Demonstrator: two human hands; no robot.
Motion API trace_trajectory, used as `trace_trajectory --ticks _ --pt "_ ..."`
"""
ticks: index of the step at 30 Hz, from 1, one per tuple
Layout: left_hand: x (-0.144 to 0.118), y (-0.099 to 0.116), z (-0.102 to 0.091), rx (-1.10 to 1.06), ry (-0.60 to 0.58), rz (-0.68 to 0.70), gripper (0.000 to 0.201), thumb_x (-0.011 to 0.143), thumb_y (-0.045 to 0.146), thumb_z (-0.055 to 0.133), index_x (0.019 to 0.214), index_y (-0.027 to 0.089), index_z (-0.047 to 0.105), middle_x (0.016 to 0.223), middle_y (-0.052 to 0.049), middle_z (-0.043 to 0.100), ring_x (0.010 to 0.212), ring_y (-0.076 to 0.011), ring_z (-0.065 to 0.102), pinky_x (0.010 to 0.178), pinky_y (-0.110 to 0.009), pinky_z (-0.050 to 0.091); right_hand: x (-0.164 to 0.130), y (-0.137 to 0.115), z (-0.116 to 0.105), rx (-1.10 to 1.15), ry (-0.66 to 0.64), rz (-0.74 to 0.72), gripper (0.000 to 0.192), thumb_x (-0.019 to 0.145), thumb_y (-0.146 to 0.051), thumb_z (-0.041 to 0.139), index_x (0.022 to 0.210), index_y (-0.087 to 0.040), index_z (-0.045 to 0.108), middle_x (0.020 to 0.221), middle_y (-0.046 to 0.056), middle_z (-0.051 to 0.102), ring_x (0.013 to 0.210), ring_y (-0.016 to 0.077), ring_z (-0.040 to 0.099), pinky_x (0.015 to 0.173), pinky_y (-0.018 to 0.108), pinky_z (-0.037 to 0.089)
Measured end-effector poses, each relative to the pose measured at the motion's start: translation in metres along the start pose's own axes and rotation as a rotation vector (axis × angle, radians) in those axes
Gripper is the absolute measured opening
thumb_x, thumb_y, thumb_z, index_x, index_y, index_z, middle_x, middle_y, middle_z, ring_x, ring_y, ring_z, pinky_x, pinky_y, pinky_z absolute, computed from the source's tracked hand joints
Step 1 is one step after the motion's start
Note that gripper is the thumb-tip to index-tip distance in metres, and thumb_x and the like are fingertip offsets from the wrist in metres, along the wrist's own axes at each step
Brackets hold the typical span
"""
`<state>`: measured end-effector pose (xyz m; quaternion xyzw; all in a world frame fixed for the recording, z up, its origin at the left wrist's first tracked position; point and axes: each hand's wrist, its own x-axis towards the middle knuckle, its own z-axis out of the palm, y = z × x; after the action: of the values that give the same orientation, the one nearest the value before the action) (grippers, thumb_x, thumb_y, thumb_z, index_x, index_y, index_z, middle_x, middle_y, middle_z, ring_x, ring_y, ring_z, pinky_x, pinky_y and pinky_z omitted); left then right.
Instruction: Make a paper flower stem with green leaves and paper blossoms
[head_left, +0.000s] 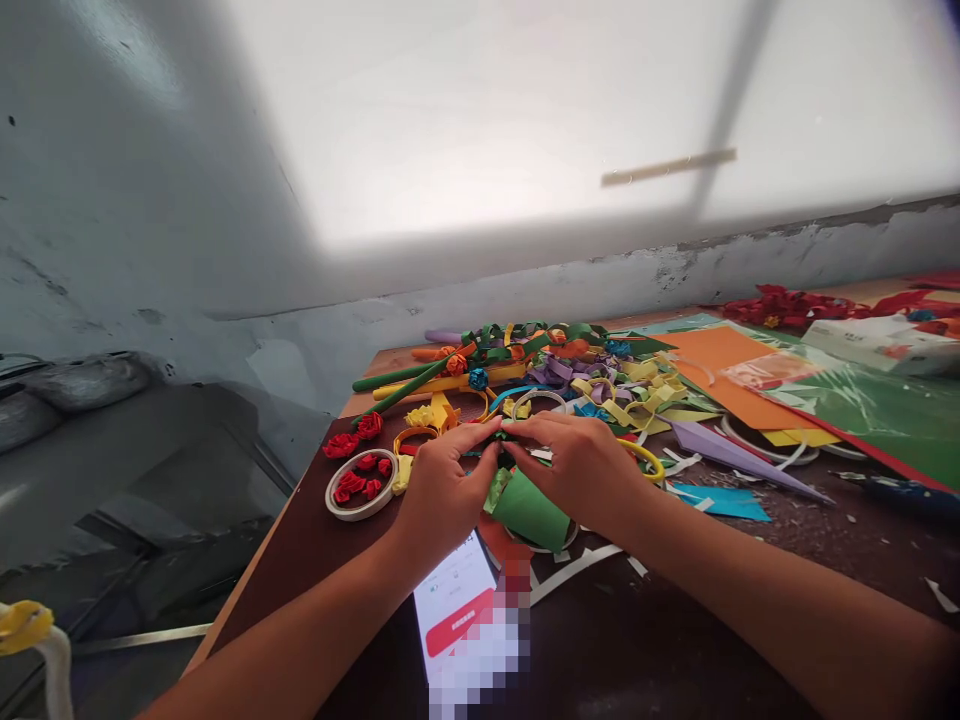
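My left hand (448, 480) and my right hand (585, 468) meet over the table, thumbs and index fingertips pinched together. Between them is a small dark green paper piece (501, 436), mostly covered by the fingers, so its shape is unclear. Just below the hands lies a curled green paper sheet (534, 510). To the left, a white tape roll (334, 508) encircles several small red paper flowers (349, 487). A phone (442, 590) with a lit screen rests under my left wrist, partly blurred out.
Behind the hands are heaped paper chains (637, 385), with rolled green paper sticks (397, 382) and orange paper flowers (454, 364) on their left. A purple paper cone (739, 460), blue paper (724, 502) and orange sheets (739, 375) lie rightward. A wall (465, 290) borders the table.
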<state>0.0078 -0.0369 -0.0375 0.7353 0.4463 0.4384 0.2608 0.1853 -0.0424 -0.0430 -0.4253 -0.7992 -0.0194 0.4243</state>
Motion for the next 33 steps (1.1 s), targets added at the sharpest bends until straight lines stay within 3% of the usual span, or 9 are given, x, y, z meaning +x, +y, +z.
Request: trace_trajectory --ticks 5,7,11,13,16,21,25,33 --pt "-0.001 0.004 0.0 -0.081 -0.019 -0.033 0.03 0.086 0.021 0.068 0.114 0.016 0.075 0.111 -0.009 0.078 0.1 -0.0235 0.073 0.086 -0.033 0.058 0.003 0.001 -0.003 -0.109 0.004 -0.229 0.02 0.096 -0.013 0.057 0.087 -0.013 0.075 0.08 0.01 0.075 0.074 0.0233 0.072 0.066 0.033 0.055" --pt "0.0 0.005 -0.001 -0.127 -0.028 -0.041 0.026 0.086 0.02 0.067 0.11 0.018 0.077 0.108 -0.008 0.078 0.1 -0.0229 0.072 0.085 -0.032 0.057 0.005 -0.001 -0.004 -0.05 0.021 -0.291 0.021 0.098 -0.013 0.054 0.087 -0.014 0.073 0.082 0.01 0.074 0.077 0.0223 0.072 0.07 0.033 0.055" --pt "0.005 0.0 -0.002 -0.416 -0.036 -0.153 0.017 0.084 0.025 0.072 0.1 0.018 0.078 0.096 -0.007 0.077 0.082 -0.0187 0.07 0.071 -0.029 0.057 0.006 -0.001 -0.01 0.206 0.119 -0.055 0.01 0.093 -0.018 0.066 0.102 -0.017 0.07 0.093 0.006 0.076 0.085 0.0184 0.072 0.077 0.029 0.056" --pt "0.006 -0.002 -0.002 -0.584 -0.028 -0.185 0.018 0.081 0.027 0.078 0.097 0.018 0.076 0.094 -0.005 0.076 0.082 -0.0173 0.069 0.073 -0.028 0.058 0.005 0.001 -0.013 0.273 0.113 0.038 0.012 0.089 -0.02 0.071 0.1 -0.019 0.069 0.092 0.003 0.075 0.082 0.0165 0.072 0.075 0.027 0.055" --pt "0.006 -0.001 -0.003 -0.695 -0.042 -0.137 0.022 0.077 0.025 0.084 0.096 0.019 0.074 0.097 -0.004 0.074 0.089 -0.0169 0.069 0.078 -0.028 0.059 0.002 0.004 -0.016 0.355 0.084 -0.02 0.011 0.087 -0.021 0.074 0.096 -0.019 0.068 0.09 0.003 0.074 0.083 0.0156 0.071 0.076 0.026 0.055" --pt "0.002 0.004 -0.005 -0.686 -0.081 -0.006 0.018 0.079 0.021 0.083 0.094 0.02 0.074 0.099 -0.004 0.074 0.09 -0.0156 0.071 0.079 -0.025 0.06 0.001 0.005 -0.016 0.42 0.151 -0.078 0.016 0.086 -0.022 0.075 0.099 -0.019 0.066 0.091 0.003 0.073 0.083 0.0151 0.07 0.078 0.026 0.055" --pt "0.002 0.002 -0.006 -0.634 -0.084 0.086 0.017 0.081 0.014 0.08 0.096 0.023 0.075 0.1 -0.003 0.074 0.096 -0.0135 0.07 0.088 -0.022 0.057 0.002 0.006 -0.016 0.465 0.104 -0.149 0.014 0.088 -0.02 0.074 0.1 -0.02 0.066 0.094 0.005 0.072 0.088 0.0164 0.069 0.082 0.029 0.054" --pt "0.002 0.0 -0.007 -0.614 -0.08 0.096 0.017 0.082 0.012 0.078 0.095 0.023 0.076 0.099 -0.003 0.075 0.097 -0.0142 0.07 0.088 -0.022 0.056 0.001 0.007 -0.016 0.43 0.124 -0.183 0.018 0.09 -0.023 0.073 0.106 -0.021 0.065 0.096 0.006 0.072 0.089 0.0178 0.069 0.082 0.032 0.055"
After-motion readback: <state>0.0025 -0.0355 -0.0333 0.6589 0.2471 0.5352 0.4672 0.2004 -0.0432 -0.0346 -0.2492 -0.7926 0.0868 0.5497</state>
